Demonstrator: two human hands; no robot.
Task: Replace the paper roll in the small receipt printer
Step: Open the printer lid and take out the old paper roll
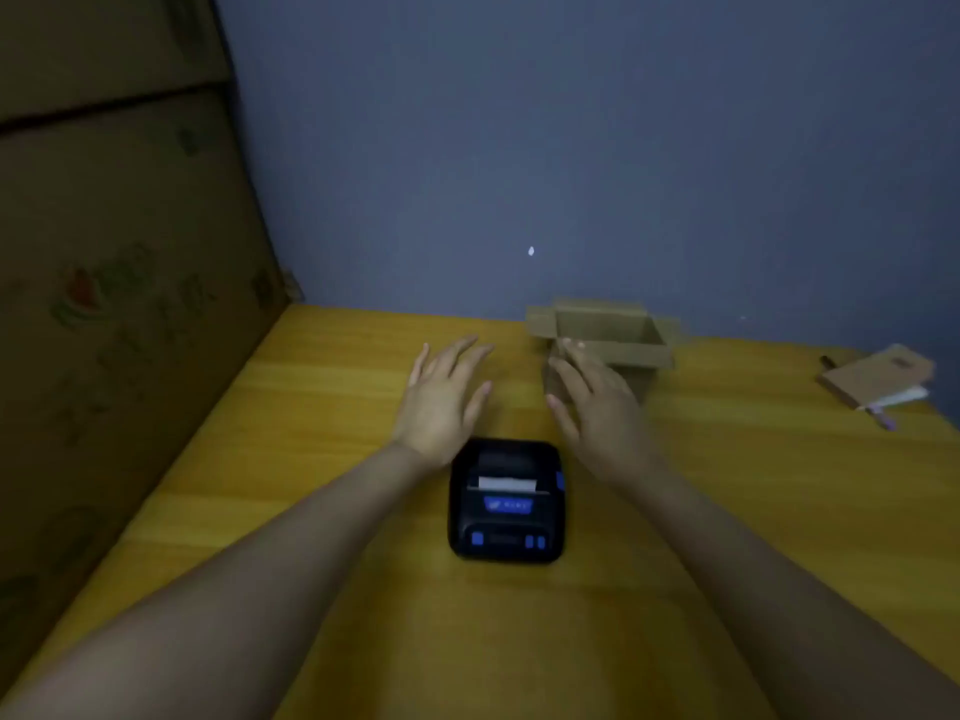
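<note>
A small black receipt printer (505, 504) with blue buttons sits on the yellow wooden table (311, 433), lid closed, a white strip of paper showing at its slot. My left hand (444, 394) hovers just beyond the printer's far left corner, fingers spread, holding nothing. My right hand (595, 402) hovers beyond the far right corner, fingers apart and empty, in front of a small open cardboard box (605, 332). No spare paper roll is visible; the box's inside is hidden.
Large stacked cardboard cartons (114, 304) wall off the table's left side. A blue-grey wall (571, 148) stands behind the table. A brown notebook (878, 376) with a pen lies at the far right edge.
</note>
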